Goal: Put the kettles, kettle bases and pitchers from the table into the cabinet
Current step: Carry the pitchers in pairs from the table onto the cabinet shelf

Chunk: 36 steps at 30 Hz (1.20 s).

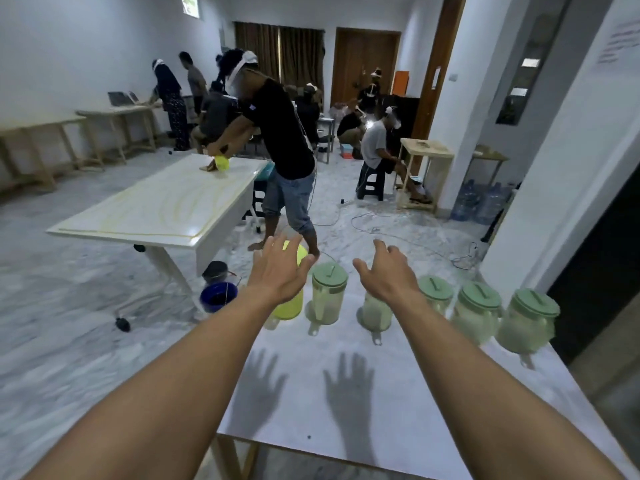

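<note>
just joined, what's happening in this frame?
A person reaches both hands over a white table toward a row of pitchers at its far edge. The left hand hovers open over the yellow pitcher; the right hand hovers open over a green-lidded pitcher. Nothing is gripped yet.

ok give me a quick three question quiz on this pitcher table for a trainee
1. True or false: the left hand is closed around the yellow plastic pitcher.
2. How many translucent pitchers with green lids show along the far edge of the white table? A) three B) five C) seven
3. Fill in: the right hand hovers over a pitcher with its fingers ____.

Key: 1 false, the hand is open above it. 2 B, counting the green-lidded pitcher partly hidden under the right hand. 3 spread.
</note>
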{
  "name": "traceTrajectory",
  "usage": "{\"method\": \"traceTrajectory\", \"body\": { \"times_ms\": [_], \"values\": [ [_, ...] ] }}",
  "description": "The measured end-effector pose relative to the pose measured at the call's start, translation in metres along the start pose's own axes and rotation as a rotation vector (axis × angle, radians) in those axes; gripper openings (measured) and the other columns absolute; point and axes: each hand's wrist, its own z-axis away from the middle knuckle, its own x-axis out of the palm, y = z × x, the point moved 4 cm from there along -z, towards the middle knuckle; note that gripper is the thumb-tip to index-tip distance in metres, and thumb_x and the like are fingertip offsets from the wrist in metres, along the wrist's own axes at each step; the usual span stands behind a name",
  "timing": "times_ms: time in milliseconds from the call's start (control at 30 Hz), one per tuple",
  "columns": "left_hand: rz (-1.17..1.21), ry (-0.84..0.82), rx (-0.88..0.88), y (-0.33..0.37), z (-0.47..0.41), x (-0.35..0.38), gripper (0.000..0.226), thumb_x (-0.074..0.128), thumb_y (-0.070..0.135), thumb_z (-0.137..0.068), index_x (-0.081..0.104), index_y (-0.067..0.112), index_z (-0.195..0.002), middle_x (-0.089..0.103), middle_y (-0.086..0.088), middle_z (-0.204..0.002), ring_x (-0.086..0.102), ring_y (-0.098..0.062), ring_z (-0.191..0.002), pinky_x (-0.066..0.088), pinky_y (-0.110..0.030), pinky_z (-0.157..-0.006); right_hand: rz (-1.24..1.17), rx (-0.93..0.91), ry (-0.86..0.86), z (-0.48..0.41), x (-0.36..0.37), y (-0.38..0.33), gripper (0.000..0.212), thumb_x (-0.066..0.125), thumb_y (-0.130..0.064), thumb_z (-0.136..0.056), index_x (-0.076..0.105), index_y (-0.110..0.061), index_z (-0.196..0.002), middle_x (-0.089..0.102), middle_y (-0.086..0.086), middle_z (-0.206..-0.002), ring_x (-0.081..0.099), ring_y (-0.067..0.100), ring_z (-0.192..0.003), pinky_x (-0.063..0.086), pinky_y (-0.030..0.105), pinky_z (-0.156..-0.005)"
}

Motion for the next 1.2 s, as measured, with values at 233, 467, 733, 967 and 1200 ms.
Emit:
{"method": "traceTrajectory", "body": {
  "times_ms": [233,467,733,967,1200],
  "values": [
    [0.051,-0.066,-0.044,-0.084,-0.038,0.038,0.066,0.039,0.053,-0.1,0.031,0.014,-0.154,0.038,-0.012,-0.156,0.033,-0.032,-0.143,0.031,-0.049,-0.114,-0.043,0.058,-0.066,-0.037,0.092,-0.033,0.056,0.053,-0.045,-0.1,0.042,-0.012,-0.144,0.051,0.018,-0.139,0.05,0.042,-0.127,0.047,0.049,-0.095],
    [0.271,-0.095,-0.238,-0.134,-0.053,0.102,0.075,0.058,0.051,-0.092,0.03,0.015,-0.151,0.044,-0.011,-0.149,0.041,-0.034,-0.136,0.04,-0.046,-0.106,-0.072,0.174,-0.148,-0.054,0.181,-0.024,0.05,0.057,-0.042,-0.097,0.045,-0.011,-0.135,0.057,0.018,-0.131,0.056,0.041,-0.119,0.049,0.047,-0.092],
    [0.574,-0.116,-0.478,-0.143,-0.075,0.159,0.043,0.07,0.05,-0.084,0.063,0.017,-0.111,0.068,-0.002,-0.108,0.062,-0.027,-0.104,0.05,-0.037,-0.083,-0.414,0.391,-0.168,-0.071,0.249,0.001,0.052,0.069,-0.045,-0.09,0.056,-0.014,-0.131,0.069,0.009,-0.123,0.063,0.033,-0.116,0.049,0.037,-0.087],
    [0.671,-0.001,-0.564,-0.143,-0.088,0.177,0.032,0.063,0.045,-0.091,0.074,0.015,-0.086,0.072,-0.001,-0.087,0.062,-0.021,-0.084,0.039,-0.031,-0.069,-0.671,0.437,-0.081,-0.083,0.28,0.007,0.031,0.07,-0.04,-0.093,0.064,-0.016,-0.111,0.063,-0.008,-0.089,0.059,0.013,-0.083,0.04,0.024,-0.065],
    [0.733,0.087,-0.61,-0.15,-0.091,0.189,0.034,0.055,0.033,-0.1,0.067,0.009,-0.078,0.071,-0.005,-0.08,0.064,-0.021,-0.078,0.04,-0.03,-0.063,-0.751,0.5,0.017,-0.093,0.289,0.01,0.015,0.059,-0.025,-0.093,0.054,-0.015,-0.103,0.064,0.005,-0.091,0.06,0.026,-0.083,0.041,0.032,-0.069]
  ]
}}
